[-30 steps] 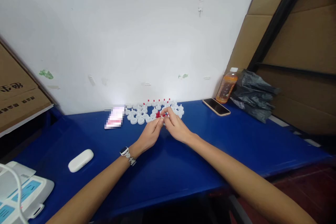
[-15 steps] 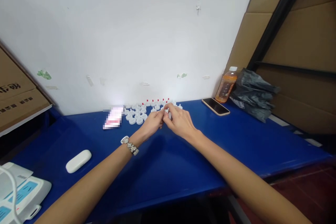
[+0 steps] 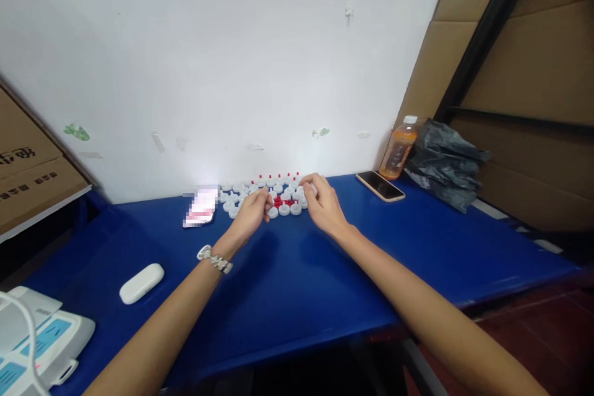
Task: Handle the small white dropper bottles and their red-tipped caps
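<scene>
White caps (image 3: 260, 193): small round plastic pieces, some with red tips, clustered in rows at the back of the blue surface (image 3: 288, 284) against the wall; loose red tips (image 3: 283, 202) lie among them. Left hand (image 3: 253, 213): fingers curled together at the cluster's near-left side; what they pinch cannot be told. Right hand (image 3: 322, 204): fingers bent, touching caps at the cluster's right end. Open blue surface in front of both hands up to the near edge. Phone (image 3: 380, 185) and bottle (image 3: 398, 148) well right; white case (image 3: 142, 283) well left.
</scene>
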The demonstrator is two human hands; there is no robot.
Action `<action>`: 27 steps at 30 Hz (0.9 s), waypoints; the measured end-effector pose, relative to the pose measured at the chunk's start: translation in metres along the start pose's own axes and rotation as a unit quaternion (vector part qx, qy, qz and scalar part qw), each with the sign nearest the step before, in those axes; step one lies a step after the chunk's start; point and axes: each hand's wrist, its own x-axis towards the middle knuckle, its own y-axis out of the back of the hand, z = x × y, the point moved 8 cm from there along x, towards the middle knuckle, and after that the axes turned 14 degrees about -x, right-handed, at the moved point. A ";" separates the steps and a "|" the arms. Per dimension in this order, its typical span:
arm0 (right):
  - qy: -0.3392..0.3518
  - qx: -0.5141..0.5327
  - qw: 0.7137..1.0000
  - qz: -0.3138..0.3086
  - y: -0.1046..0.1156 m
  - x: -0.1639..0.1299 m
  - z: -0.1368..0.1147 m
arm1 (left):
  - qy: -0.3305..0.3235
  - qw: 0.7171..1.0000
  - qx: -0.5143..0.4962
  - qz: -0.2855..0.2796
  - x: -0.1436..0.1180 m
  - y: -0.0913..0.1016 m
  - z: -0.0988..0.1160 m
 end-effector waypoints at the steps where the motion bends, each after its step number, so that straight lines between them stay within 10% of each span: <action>1: -0.041 0.037 0.998 -0.024 -0.008 0.000 0.008 | -0.054 0.994 0.098 -0.003 0.005 0.001 0.008; 5: -0.110 0.124 0.980 -0.108 -0.035 -0.001 0.030 | -0.162 0.924 0.343 -0.042 0.031 -0.012 0.016; 12: -0.118 0.085 0.989 -0.040 -0.026 0.004 0.057 | -0.167 0.910 0.369 -0.089 0.042 -0.025 0.009; 20: -0.118 0.117 0.982 -0.091 -0.032 0.004 0.050 | -0.195 0.908 0.371 -0.026 -0.019 0.014 0.030; 27: -0.076 0.101 0.982 -0.138 -0.065 0.037 0.027 | -0.121 0.923 0.360 -0.056 -0.051 0.050 -0.002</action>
